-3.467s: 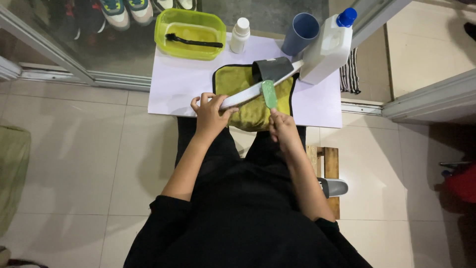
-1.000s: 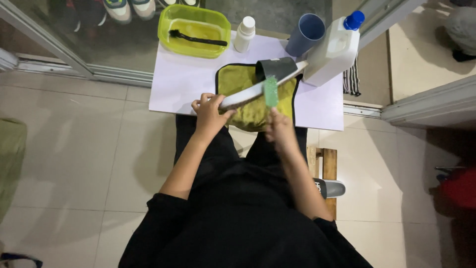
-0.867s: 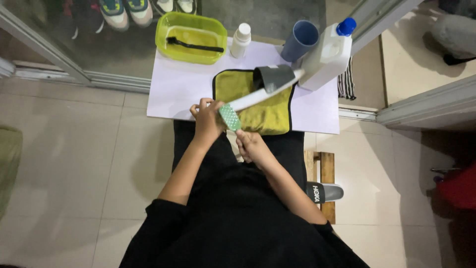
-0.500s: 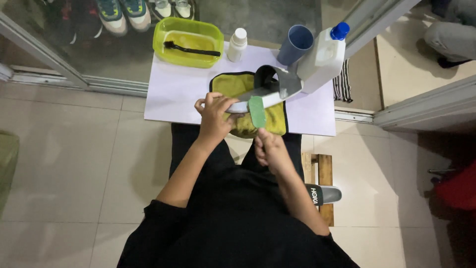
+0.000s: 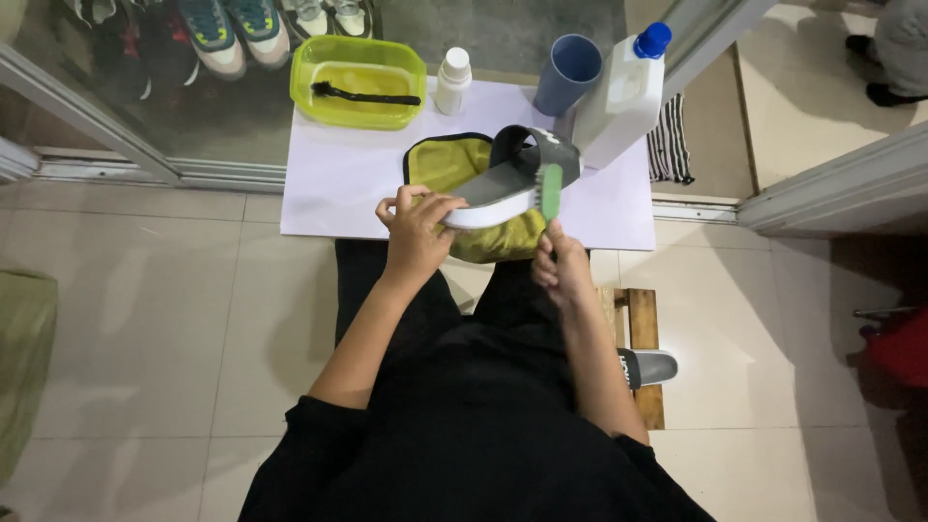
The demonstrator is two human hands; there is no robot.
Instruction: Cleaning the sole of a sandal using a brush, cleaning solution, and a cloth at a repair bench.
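Now, line by line:

Left hand: the left hand has its fingers closed round the heel end of a grey slide sandal with a white sole, holding it tilted above the cloth, strap end pointing away from the person.

Right hand: the right hand has its fingers wrapped shut on the handle of a green brush, head up, standing against the sandal's side just beside the strap.

What has changed: half a second ago the brush sat lower and nearer the left hand, about the middle of the sole; a little before that it was down at the heel end, close to the person's lap. It has travelled up along the sandal toward the strap, while the left hand has kept the same hold.

What that means: judging by this, the scrubbing is working stroke by stroke along the sole's edge, and the far end is now being reached.

Sandal's place: in the air over a yellow-green cloth, which lies on the white worktop.

Around it: a lime-green tub with a dark brush inside, a small white bottle, a blue cup and a large white jug with a blue cap stand along the far edge.

Floor: a second grey sandal lies by a wooden stool at the person's right.
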